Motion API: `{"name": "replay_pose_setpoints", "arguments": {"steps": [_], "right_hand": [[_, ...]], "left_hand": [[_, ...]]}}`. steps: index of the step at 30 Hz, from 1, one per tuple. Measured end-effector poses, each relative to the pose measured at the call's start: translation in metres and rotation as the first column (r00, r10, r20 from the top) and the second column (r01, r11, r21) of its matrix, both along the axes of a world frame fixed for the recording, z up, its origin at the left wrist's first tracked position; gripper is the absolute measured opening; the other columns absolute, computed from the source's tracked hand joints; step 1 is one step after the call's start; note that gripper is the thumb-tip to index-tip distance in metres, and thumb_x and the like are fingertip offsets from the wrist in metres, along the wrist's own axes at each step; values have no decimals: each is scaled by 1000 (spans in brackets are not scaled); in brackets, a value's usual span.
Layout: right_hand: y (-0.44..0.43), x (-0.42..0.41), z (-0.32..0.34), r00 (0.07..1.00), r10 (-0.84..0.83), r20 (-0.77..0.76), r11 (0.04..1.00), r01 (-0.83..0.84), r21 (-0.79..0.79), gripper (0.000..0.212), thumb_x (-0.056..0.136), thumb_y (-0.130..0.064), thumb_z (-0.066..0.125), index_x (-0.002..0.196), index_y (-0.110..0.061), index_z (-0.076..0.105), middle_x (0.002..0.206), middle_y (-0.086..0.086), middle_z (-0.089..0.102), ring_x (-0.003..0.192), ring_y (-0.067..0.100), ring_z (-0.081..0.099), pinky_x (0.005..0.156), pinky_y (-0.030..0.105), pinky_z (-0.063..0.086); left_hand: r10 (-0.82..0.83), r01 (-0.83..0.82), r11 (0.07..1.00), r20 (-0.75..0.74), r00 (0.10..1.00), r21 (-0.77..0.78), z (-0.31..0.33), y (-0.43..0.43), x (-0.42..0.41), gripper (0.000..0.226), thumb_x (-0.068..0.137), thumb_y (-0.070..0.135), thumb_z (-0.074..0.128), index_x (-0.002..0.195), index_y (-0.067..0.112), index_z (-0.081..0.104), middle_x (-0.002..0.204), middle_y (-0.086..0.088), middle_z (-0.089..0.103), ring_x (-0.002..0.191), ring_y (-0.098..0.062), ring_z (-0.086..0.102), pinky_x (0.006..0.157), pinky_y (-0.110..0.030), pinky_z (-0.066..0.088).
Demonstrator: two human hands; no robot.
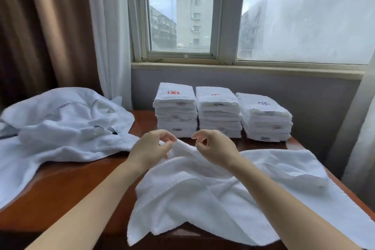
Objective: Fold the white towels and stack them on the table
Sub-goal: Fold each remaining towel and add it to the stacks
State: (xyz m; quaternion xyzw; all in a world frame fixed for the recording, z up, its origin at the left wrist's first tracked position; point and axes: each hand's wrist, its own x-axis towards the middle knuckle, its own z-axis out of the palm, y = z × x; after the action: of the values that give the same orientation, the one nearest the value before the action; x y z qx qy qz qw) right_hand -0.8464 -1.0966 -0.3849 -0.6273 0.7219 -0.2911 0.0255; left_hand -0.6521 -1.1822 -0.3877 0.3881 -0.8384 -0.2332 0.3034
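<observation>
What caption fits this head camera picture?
The left hand pinches a crumpled white towel beside the right hand, three folded stacks behind.

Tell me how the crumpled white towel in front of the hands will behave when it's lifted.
Probably floppy: the crumpled white terry towel lies in soft folds and rises into a ridge where the left hand pinches it. Likely light for its size, since a fingertip pinch seems enough to hold that ridge up.
</observation>
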Motion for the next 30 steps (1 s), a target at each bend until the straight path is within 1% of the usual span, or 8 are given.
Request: {"name": "replay_pose_setpoints", "arguments": {"steps": [9,13,15,18,22,26,28,30], "right_hand": [[-71,57,4,976,203,73,968,-212,138,29,96,-45,51,116,-34,68,113,-10,69,116,13,52,97,38,47],[-90,62,3,979,171,110,960,-190,206,43,91,-56,53,66,-25,69,65,-9,66,65,9,60,60,29,45],[-94,59,0,985,165,39,946,-170,275,42,82,-54,63,61,-18,66,55,-7,59,53,9,53,51,26,37],[-93,55,-5,975,214,-55,888,-170,427,33,64,-48,72,87,-25,70,79,-12,68,72,9,63,62,29,53],[-94,53,-10,965,263,23,813,-234,533,75,69,-43,75,139,-29,51,126,-10,62,107,11,63,83,28,57],[-99,55,-12,959,284,16,822,-252,511,34,66,-36,73,99,-30,68,92,-8,68,84,14,67,66,32,56],[-97,56,-11,956,279,-88,875,-215,435,19,66,-33,71,80,-24,62,77,-8,62,73,15,60,53,26,43],[-95,56,-4,948,293,-124,922,-245,301,12,72,-28,67,71,-23,56,74,-9,57,71,15,54,54,25,36]], "left_hand": [[166,-191,975,194,967,118,-26,-31,63,6,83,40,62,84,42,67,88,22,68,82,4,63,83,-34,55],[99,-168,967,319,942,194,-42,-32,69,26,73,62,67,90,43,70,91,25,69,88,9,61,85,-25,53],[99,-164,969,315,944,186,-47,-30,66,30,74,65,67,93,41,71,93,24,69,89,8,62,83,-23,52],[78,-128,981,307,949,145,-51,-27,62,38,72,73,66,87,39,73,86,19,69,83,0,64,69,-22,48],[42,-93,983,303,952,156,-54,-28,58,37,73,67,68,96,38,74,91,15,70,91,-4,65,81,-30,54],[45,-87,972,190,981,220,-60,-29,55,23,77,46,74,96,35,69,93,16,70,90,1,64,88,-33,53],[38,-68,972,133,990,227,-60,-30,54,21,77,44,77,92,33,68,90,15,70,86,1,65,86,-31,54],[4,-12,963,28,1000,270,-57,-30,53,29,75,46,79,95,29,65,93,11,71,88,-1,66,86,-29,55]]}}
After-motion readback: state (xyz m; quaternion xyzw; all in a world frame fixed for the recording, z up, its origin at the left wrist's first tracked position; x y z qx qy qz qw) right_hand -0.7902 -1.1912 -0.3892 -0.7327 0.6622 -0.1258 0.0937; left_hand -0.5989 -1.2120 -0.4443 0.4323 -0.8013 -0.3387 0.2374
